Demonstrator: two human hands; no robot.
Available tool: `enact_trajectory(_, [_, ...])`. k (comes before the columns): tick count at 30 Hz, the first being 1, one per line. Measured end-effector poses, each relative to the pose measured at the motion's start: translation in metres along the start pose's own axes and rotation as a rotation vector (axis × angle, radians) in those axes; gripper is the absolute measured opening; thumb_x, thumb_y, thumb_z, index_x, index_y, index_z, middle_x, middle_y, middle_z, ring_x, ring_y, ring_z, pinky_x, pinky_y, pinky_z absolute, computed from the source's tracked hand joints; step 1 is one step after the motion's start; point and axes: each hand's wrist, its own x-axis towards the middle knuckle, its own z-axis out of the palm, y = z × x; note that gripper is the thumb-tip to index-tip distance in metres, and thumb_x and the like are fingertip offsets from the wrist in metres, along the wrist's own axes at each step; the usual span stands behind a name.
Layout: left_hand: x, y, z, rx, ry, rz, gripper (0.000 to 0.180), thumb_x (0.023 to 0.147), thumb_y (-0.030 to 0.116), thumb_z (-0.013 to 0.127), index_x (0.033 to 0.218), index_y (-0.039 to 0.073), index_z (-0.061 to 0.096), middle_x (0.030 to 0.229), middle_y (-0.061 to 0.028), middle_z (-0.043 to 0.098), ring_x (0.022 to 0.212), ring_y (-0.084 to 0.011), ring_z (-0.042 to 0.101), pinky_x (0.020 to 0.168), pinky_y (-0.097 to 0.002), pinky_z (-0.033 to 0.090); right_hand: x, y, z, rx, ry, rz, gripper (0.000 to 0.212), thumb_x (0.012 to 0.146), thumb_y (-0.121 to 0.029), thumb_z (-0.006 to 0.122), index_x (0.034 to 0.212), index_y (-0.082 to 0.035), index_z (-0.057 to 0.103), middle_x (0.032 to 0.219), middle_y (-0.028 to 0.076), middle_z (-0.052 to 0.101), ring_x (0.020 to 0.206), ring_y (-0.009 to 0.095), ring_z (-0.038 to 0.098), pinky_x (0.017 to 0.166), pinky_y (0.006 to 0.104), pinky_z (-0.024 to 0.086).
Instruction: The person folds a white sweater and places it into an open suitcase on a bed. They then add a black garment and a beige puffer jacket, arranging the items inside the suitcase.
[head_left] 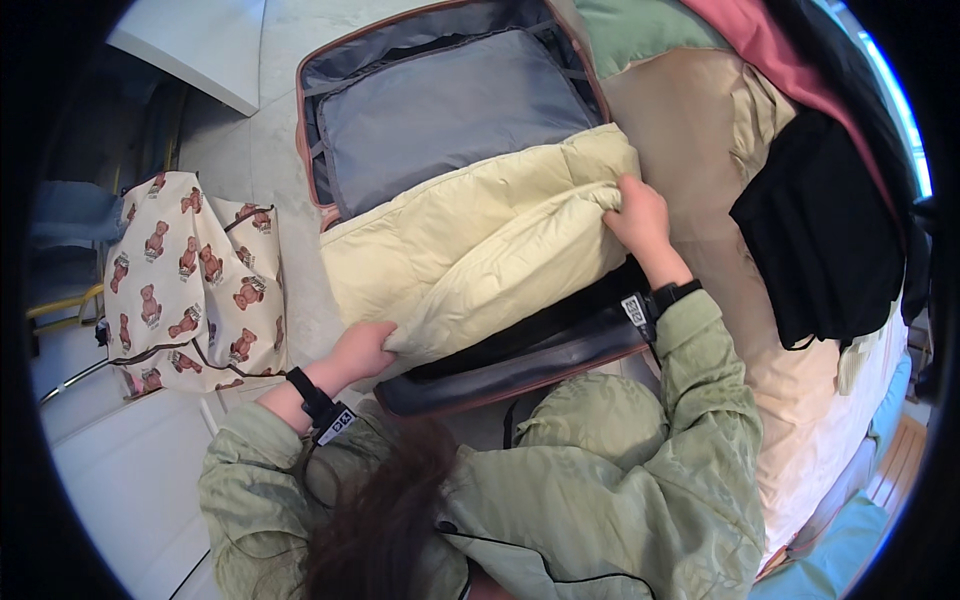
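Note:
A pale yellow quilted puffer garment (480,240) is stretched between my two hands over an open suitcase (602,95). My left hand (362,350) is closed on its near left edge. At the right end, my right hand (640,220) grips a bunched fold of the same garment. It covers the middle of the suitcase and part of the near half, where something black (530,325) shows beneath. The far half has a grey fabric divider panel (450,100). Whether the garment has sleeves or a hood cannot be made out.
On the left stands a cream bag with a teddy bear print (190,280). A bed with beige bedding (690,150) runs along the right. Black folded clothing (820,230) lies on it, near a pink cloth (750,30) and a green pillow (650,35). White furniture (195,45) is at upper left.

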Motion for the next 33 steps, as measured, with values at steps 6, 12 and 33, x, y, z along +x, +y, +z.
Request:
enact_trajectory(6, [-0.019,0.01,-0.031,-0.074,-0.219,0.293,0.027,0.071,0.009,0.061,0.098,0.008,0.063,0.084,-0.0187,0.064,0.081,-0.0374,0.062,0.071,-0.0422,0.049,-0.047,0.029,-0.011,-0.04,-0.296,-0.337,0.025,0.066,-0.011,0.069,0.09,-0.013,0.071,0.125,0.011,0.057,0.124,0.034,0.047,0.108,0.059,0.029])
enact_trajectory(12, [-0.037,0.021,-0.046,-0.144,-0.327,0.415,0.021,0.071,0.01,0.061,0.091,0.006,0.059,0.076,-0.0184,0.06,0.073,-0.0396,0.059,0.065,-0.0442,0.047,-0.091,0.023,-0.036,0.144,-0.693,-0.168,0.028,0.062,-0.018,0.069,0.089,-0.015,0.069,0.084,0.014,0.067,0.089,0.037,0.062,0.081,0.0423,0.051])
enact_trajectory(33, [0.055,-0.082,-0.072,-0.164,0.642,-0.029,0.093,0.073,0.029,0.08,0.142,0.0,0.024,0.134,-0.0288,0.041,0.124,-0.0401,0.042,0.106,-0.0448,0.035,-0.014,-0.007,0.018,0.192,-0.277,-0.075,0.088,0.07,-0.019,0.082,0.141,-0.003,0.033,0.138,0.024,0.042,0.13,0.039,0.04,0.108,0.0424,0.035])
